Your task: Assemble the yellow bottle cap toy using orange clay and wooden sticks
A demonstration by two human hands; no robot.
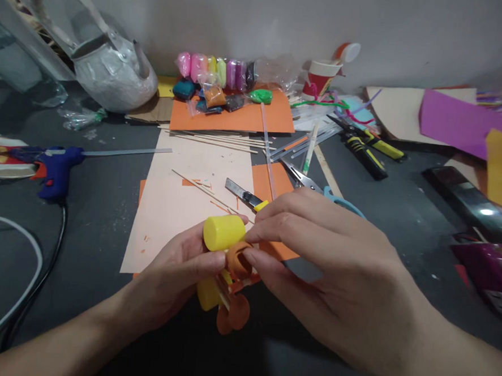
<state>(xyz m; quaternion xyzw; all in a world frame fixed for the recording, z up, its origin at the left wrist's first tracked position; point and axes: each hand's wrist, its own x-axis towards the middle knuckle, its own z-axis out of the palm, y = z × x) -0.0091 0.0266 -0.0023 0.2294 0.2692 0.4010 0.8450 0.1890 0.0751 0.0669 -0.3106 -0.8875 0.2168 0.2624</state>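
Observation:
A small craft model made of yellow cylinders (224,233), thin sticks and orange discs (239,312) is held above the near table edge. My left hand (182,263) is closed around it from the left, with the thumb pressed near its middle. A curled orange piece (240,261), hollow in its centre, sits against the upper yellow cylinder. My right hand (315,248) pinches this curled piece at its right edge between thumb and fingers. Part of the model is hidden behind my fingers. Just beyond my hands lies a utility knife (246,195).
Blue-handled scissors (305,177) and yellow-black pliers (364,149) lie beyond my right hand. A blue glue gun (59,168) rests at left, its cord trailing nearer. Bagged coloured clay (218,72), a silver kettle-like pot (109,71) and a paper cup (320,79) stand along the wall.

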